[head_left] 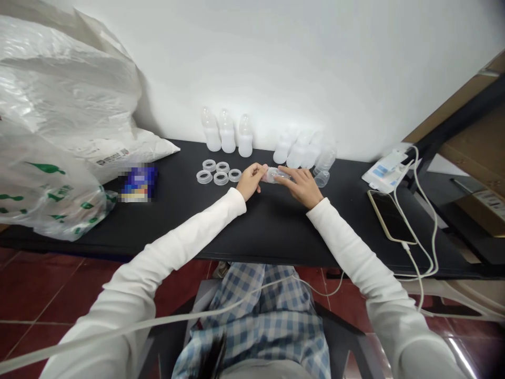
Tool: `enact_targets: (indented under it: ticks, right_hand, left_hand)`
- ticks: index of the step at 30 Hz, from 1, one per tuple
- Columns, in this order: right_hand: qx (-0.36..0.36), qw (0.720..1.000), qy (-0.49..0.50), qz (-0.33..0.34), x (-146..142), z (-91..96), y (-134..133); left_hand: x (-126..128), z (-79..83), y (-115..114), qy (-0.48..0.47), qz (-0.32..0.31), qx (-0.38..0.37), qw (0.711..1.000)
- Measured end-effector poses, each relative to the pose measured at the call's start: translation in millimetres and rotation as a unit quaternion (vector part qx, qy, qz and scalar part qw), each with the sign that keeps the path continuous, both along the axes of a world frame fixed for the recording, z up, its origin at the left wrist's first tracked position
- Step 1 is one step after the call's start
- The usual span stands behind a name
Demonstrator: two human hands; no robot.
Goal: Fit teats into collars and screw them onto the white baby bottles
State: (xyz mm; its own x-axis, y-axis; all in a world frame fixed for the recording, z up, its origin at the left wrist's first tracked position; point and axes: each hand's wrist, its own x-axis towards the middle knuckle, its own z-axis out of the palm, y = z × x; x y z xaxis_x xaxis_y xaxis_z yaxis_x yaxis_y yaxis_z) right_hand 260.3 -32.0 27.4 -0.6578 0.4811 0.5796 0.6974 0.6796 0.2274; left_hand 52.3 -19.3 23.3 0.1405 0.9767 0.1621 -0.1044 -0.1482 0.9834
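Note:
My left hand [252, 180] pinches a whitish collar ring [270, 175] at its left end. A clear baby bottle nipple [281, 178] points out of the ring to the right. Around that clear part are the fingers of my right hand [300, 184], hiding some of it. Left of my hands lie several loose translucent collar rings [221, 178]. Behind them, 3 white baby bottles [228, 137] with clear domed caps stand upright by the wall. More white bottles [298, 152] stand behind my right hand, beside clear caps [322, 179].
The black table [276, 231] runs along a white wall. Large plastic bags [59, 131] and a blue packet [139, 181] sit at the left. To the right are a phone [390, 217] with a cable, a white box [386, 171] and a cardboard box [473, 137].

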Motion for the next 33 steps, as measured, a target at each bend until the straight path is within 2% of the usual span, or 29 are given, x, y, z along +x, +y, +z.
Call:
enact_targets:
  ticks: [2, 4, 7, 10, 13, 16, 19, 21, 24, 27, 30, 33]
  right_hand:
    - [0.01, 1.0, -0.011, 0.007, 1, 2.9, -2]
    - [0.009, 1.0, 0.007, -0.018, 4, 5.6, -3]
    - [0.025, 0.992, 0.075, -0.094, 17, 8.5, -1]
    - [0.052, 0.972, 0.155, -0.169, 41, 9.0, 5]
    - [0.071, 0.946, 0.231, -0.218, 66, 8.7, 12]
    - [0.06, 0.926, 0.252, -0.275, 80, 9.4, 17]
    - [0.012, 0.917, 0.226, -0.328, 84, 10.5, 19]
    - [-0.008, 0.912, 0.213, -0.35, 84, 10.8, 20]
    - [-0.032, 0.898, 0.203, -0.389, 84, 10.5, 19]
    - [-0.084, 0.888, 0.177, -0.417, 85, 8.2, 20]
    - [-0.115, 0.894, 0.152, -0.406, 86, 3.6, 21]
    - [-0.094, 0.899, 0.148, -0.402, 85, -0.6, 23]
  left_hand:
    - [-3, -1.5, 4, 0.014, 0.024, -0.008, 1.0]
    - [-6, -2.3, 8, 0.031, 0.054, -0.012, 0.998]
    - [-13, -2.6, 14, 0.069, 0.089, -0.007, 0.994]
    - [-21, -2.2, 18, 0.13, 0.12, 0.016, 0.984]
    - [-27, -1.4, 17, 0.217, 0.145, 0.103, 0.96]
    - [-30, 0.0, 13, 0.299, 0.164, 0.21, 0.916]
    - [-26, 0.1, 5, 0.322, 0.16, 0.276, 0.892]
    - [-22, -1.6, 0, 0.306, 0.144, 0.296, 0.893]
    - [-15, -6.5, -4, 0.259, 0.117, 0.27, 0.92]
    - [-8, -11.2, -5, 0.198, 0.093, 0.181, 0.959]
    - [-3, -14.4, -4, 0.127, 0.083, 0.083, 0.985]
    - [0, -17.6, -1, 0.064, 0.079, 0.011, 0.995]
